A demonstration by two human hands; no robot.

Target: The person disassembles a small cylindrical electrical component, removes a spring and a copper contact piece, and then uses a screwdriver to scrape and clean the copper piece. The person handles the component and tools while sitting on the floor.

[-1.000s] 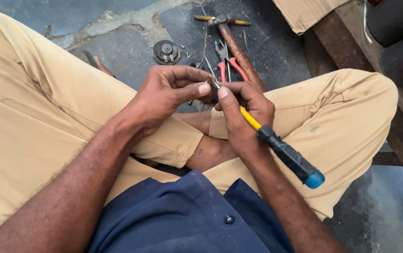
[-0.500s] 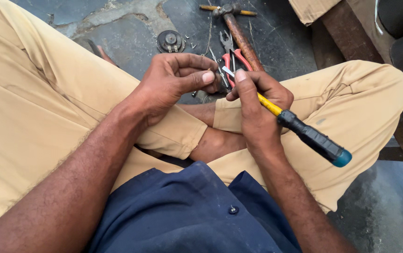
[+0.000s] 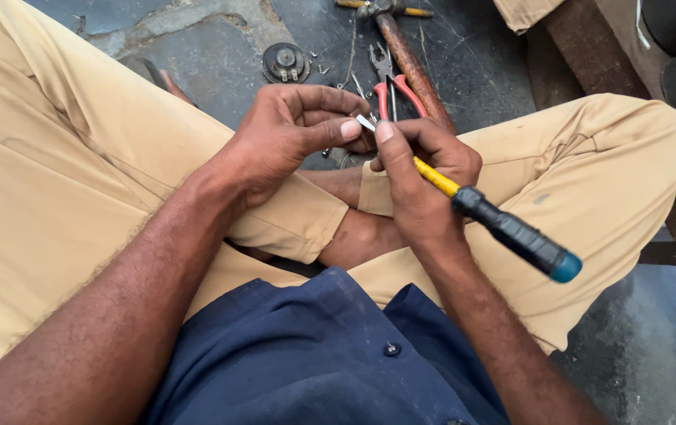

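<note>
Two hands stay locked together since a second ago; only the view shifts. Left hand [image 3: 291,138] fingers pinch a small metal piece [image 3: 365,122] above the lap; right hand [image 3: 420,177] grips the screwdriver [image 3: 503,228], thumb pressing that piece. Pliers [image 3: 393,83] and hammer [image 3: 405,51] lie untouched on the floor.

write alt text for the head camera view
A seated, cross-legged person's right hand holds a screwdriver with a black and yellow handle, its tip meeting a small part pinched in the left hand. Red-handled pliers, a hammer and a round metal part lie on the dark floor beyond.
</note>
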